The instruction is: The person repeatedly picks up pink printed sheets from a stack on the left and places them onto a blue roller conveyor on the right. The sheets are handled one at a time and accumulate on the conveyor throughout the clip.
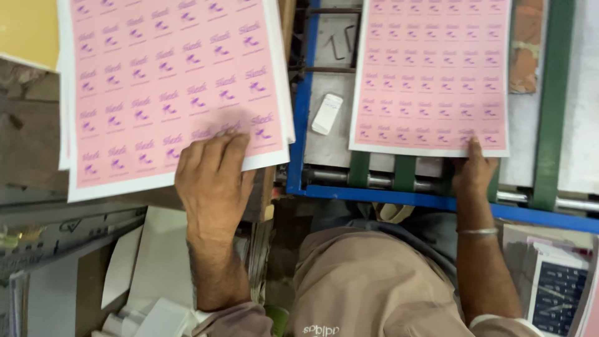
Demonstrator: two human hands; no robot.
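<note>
Resting flat with fingers together, the left hand [211, 178] is pressed on the near edge of a stack of pink printed paper sheets [168, 81]; a single pink sheet [430, 75] lying rightward is pinned by the right hand [474, 171], fingertips extended.

Both pink sheets [168, 87] run past the top edge.

Even, soft indoor light; faint shadow under left hand [211, 175]; slight motion blur; no glare; corners dimmer.

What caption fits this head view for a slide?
Left hand rests on a stack of pink printed sheets; right hand touches a single pink sheet on the blue-framed machine.
</note>
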